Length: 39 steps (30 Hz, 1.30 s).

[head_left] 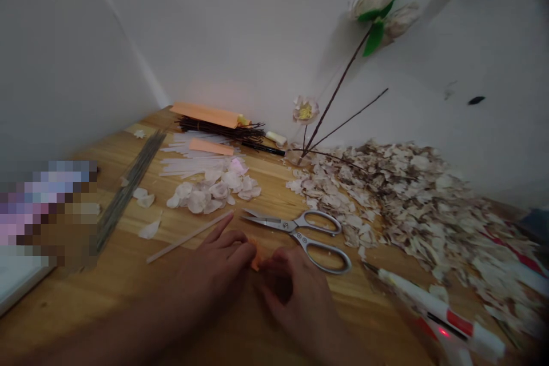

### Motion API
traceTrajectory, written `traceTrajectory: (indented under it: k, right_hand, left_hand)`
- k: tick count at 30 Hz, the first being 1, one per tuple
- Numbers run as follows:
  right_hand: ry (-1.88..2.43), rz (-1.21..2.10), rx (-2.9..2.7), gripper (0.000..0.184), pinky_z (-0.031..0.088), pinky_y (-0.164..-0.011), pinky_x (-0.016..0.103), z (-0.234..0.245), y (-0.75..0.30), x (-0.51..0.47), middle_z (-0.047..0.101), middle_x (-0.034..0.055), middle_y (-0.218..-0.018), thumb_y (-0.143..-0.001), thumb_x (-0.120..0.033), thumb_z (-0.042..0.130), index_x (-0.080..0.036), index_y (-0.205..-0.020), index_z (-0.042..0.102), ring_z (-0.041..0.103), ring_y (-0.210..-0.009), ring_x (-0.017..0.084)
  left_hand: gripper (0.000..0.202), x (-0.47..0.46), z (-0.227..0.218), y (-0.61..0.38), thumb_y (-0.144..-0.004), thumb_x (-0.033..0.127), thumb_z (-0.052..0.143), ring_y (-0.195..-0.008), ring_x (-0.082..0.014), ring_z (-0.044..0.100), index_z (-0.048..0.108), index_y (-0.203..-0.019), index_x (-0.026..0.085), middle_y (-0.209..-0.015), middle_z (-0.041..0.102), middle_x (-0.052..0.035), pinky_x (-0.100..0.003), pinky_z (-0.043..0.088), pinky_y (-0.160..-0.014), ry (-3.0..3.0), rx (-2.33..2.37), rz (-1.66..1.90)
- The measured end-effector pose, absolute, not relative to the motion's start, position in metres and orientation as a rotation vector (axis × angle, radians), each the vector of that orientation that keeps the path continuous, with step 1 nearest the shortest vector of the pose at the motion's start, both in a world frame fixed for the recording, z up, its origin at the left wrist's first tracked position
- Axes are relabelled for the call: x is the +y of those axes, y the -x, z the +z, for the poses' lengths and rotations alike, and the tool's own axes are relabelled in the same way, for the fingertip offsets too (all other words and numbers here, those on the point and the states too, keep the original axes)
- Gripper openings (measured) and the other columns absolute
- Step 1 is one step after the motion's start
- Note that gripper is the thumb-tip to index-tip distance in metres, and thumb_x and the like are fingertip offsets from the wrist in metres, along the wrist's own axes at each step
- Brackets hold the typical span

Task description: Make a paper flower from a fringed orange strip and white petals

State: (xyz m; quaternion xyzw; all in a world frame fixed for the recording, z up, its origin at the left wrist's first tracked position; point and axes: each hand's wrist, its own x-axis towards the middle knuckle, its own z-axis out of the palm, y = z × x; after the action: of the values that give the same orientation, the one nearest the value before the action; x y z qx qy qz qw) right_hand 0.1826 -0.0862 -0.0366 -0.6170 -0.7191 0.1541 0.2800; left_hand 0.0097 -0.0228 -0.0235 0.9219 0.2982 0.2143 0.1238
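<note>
Low over the wooden table, my left hand [221,263] pinches a small piece of orange paper [255,255]; its index finger points forward, by the end of a translucent glue stick [189,238]. From the other side, the curled fingers of my right hand [298,283] meet the same orange piece. Its exact shape is partly hidden by the fingers. Just beyond both hands lie metal scissors [295,223], blades apart and pointing left. A white-and-red glue gun [429,303] with a lit red light rests to the right.
Pale petals [210,191] lie ahead, near more glue sticks [184,166], dark stems [218,128] and orange sheets [206,114]. Thin wires [128,191] are at left. A large dried-petal heap [412,194] covers the right. Flowers on tall stems [343,80] stand against the wall.
</note>
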Motion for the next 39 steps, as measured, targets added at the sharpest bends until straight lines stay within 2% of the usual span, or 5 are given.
traceTrajectory:
  k: [9,15,25,32,39]
  right_hand:
    - [1.367,0.045,-2.09,0.01,0.039,-0.056,0.028,-0.034,-0.176,-0.079,0.058,0.0053,-0.071,-0.079,-0.007,0.056,-0.013,-0.076,0.063,0.047,-0.067,0.017]
    - [1.357,0.093,-2.116,0.014,0.039,-0.057,0.029,-0.037,-0.177,-0.08,0.059,0.0057,-0.069,-0.08,-0.006,0.054,-0.013,-0.076,0.065,0.047,-0.067,0.018]
    - [1.666,0.561,-1.806,0.013,0.041,-0.064,0.03,-0.039,-0.176,-0.075,0.057,0.0018,-0.072,-0.073,-0.006,0.062,-0.018,-0.068,0.061,0.052,-0.073,0.018]
    - [1.701,0.548,-1.755,0.016,0.042,-0.062,0.029,-0.04,-0.175,-0.075,0.055,0.0,-0.071,-0.072,-0.004,0.059,-0.019,-0.065,0.057,0.052,-0.071,0.017]
    - [1.62,0.499,-1.815,0.013,0.044,-0.064,0.031,-0.039,-0.177,-0.078,0.056,0.0031,-0.076,-0.078,-0.008,0.054,-0.018,-0.073,0.06,0.053,-0.074,0.019]
  left_hand:
    - [0.015,-0.023,-0.029,-0.013,-0.076,0.004,0.046,-0.079,-0.0137,0.054,0.05,-0.077,0.019,-0.071,0.057,0.0025,-0.043,0.023,-0.109,-2.704,0.851,0.696]
    - [0.017,-0.024,-0.028,-0.014,-0.073,0.004,0.046,-0.078,-0.0135,0.053,0.048,-0.076,0.02,-0.071,0.055,0.0031,-0.044,0.019,-0.109,-2.644,0.878,0.65]
    - [0.019,-0.021,-0.028,-0.017,-0.066,0.007,0.051,-0.08,-0.0166,0.054,0.046,-0.076,0.022,-0.072,0.053,0.0022,-0.046,0.023,-0.107,-2.509,0.991,0.629]
    - [0.022,-0.022,-0.029,-0.02,-0.066,0.005,0.051,-0.079,-0.0163,0.053,0.044,-0.076,0.023,-0.071,0.052,0.0037,-0.046,0.026,-0.105,-2.479,0.993,0.67]
    - [0.023,-0.023,-0.032,-0.021,-0.065,0.007,0.053,-0.075,-0.0163,0.054,0.042,-0.076,0.023,-0.07,0.051,0.0036,-0.048,0.027,-0.104,-2.453,1.015,0.724]
